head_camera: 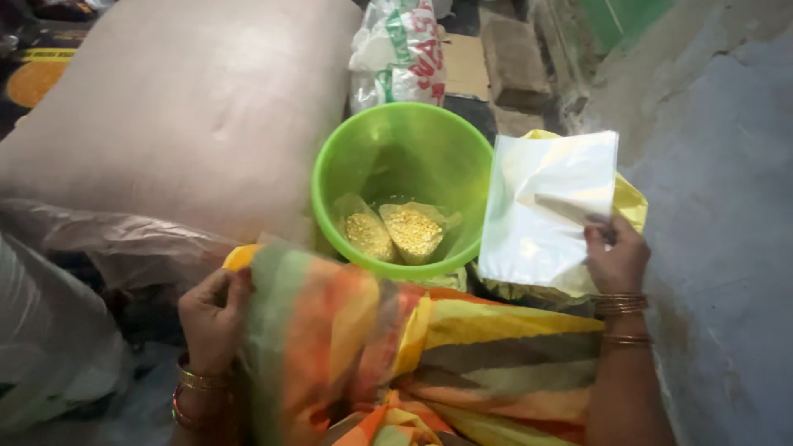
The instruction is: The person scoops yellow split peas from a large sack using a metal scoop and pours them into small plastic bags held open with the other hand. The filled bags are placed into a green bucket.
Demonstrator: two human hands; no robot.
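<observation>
Pinching the near right corner of a stack of clear plastic bags (545, 206) between thumb and fingers, my right hand (615, 260) holds it flat and slightly tilted, just right of the green bucket (396, 140). The stack rests on a yellow sack (629, 201), whose edge shows along the stack's right side. Inside the bucket lie two small clear packets of yellow grain (392, 231), side by side on the bottom; the rest of the bucket is unfilled. My left hand (213, 314) is closed on the edge of the striped orange and yellow cloth (396, 347) that covers my lap at the near edge, touching the bucket's near rim. A large tan sack (182, 116) fills the far left, touching the bucket's left side. A printed white bag (396, 54) sits behind the bucket. A grey wall (727, 206) bounds the right, close beside my right hand; open floor (462, 66) shows only at the far centre.
</observation>
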